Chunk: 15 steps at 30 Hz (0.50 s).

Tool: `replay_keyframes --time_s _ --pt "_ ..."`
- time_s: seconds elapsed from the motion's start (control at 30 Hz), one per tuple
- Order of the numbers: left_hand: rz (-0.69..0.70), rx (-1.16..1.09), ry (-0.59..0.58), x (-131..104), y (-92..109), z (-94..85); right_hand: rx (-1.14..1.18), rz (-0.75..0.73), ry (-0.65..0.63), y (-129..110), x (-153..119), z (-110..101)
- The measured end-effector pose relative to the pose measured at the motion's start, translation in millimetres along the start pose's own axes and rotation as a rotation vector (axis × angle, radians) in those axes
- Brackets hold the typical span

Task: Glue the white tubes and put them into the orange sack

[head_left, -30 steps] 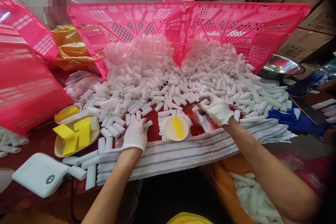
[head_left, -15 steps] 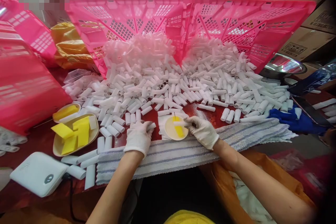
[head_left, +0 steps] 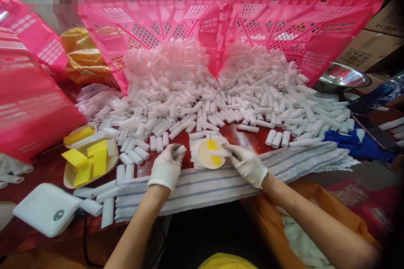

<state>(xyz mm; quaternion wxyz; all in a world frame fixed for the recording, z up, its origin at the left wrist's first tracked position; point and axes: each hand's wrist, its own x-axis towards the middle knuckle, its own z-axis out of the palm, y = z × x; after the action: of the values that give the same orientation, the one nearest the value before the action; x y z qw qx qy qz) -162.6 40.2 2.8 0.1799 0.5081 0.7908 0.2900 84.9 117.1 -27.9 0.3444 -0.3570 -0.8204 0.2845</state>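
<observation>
Pinching a white tube (head_left: 222, 153) between thumb and fingertips of the right hand (head_left: 249, 168), just below the centre of the frame, with the free end over a round dish (head_left: 203, 157) and its yellow strip (head_left: 216, 160). Cannot tell whether touching the strip or just above. Gripping a second tube (head_left: 179, 151) in the left hand (head_left: 166, 169), left of the dish, above the striped towel (head_left: 202, 191). Judging by this, at the step of bringing the right-hand tube to the strip. Calls next for a light pinch, a level tube and care around the thin upright pin (head_left: 210, 138). Also to be seen: heaped tubes (head_left: 176, 80) across the tabletop (head_left: 260, 143), upper middle of the frame.
</observation>
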Motion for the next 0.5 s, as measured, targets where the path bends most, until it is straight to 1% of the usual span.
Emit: replay_keyframes --time_s 0.07,0.17,0.3,0.37,0.5 --pt "0.009 -0.069 -0.009 -3 4 -0.3 0.053 0.043 0.012 -1 -3 4" --pt "-0.001 -0.140 -0.046 -7 11 -0.5 0.048 0.006 0.004 -1 -7 8" --pt "-0.016 -0.203 -0.045 -11 16 0.0 0.052 0.023 0.053 -2 -9 8" --pt "-0.016 -0.233 -0.047 -13 17 0.0 0.006 -0.022 0.060 -5 -8 6" --pt "-0.032 -0.295 -0.064 -18 19 -2.7 -0.240 -0.220 0.025 -13 -12 0"
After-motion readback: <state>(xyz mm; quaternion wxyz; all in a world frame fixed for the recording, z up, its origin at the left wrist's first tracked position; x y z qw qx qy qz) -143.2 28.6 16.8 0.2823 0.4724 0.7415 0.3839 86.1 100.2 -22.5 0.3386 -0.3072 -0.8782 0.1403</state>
